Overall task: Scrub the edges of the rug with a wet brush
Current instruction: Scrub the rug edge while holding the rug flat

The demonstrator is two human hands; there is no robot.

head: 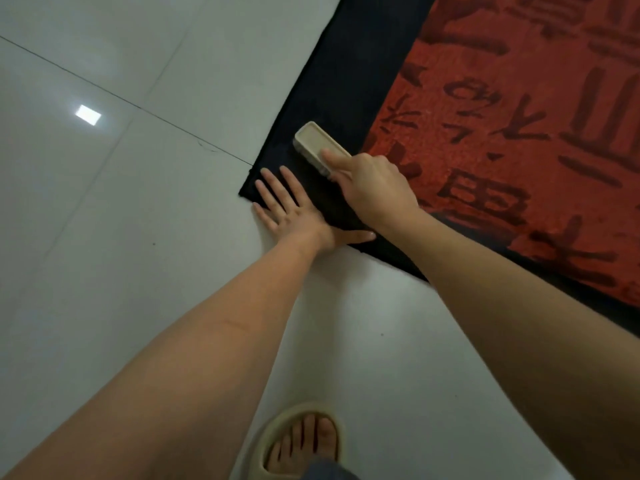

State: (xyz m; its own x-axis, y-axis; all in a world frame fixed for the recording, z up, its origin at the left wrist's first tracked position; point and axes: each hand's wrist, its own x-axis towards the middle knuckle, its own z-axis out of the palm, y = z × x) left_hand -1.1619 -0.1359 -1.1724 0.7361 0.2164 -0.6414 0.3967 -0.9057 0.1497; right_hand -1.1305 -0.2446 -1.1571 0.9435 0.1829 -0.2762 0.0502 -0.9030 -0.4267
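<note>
Rug (346, 81): dark border, on floor. Brush (317, 143): on border, long axis along rug edge, right hand (374, 188) gripping. Left hand (294, 209): fingers flat on rug corner.

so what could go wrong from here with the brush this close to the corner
1. The brush in the right hand sits just ahead of the left hand flat on the rug corner; a back stroke could scrape those fingers.
2. A wet brush may drip onto the glossy tile floor, slippery near the sandal.
</note>
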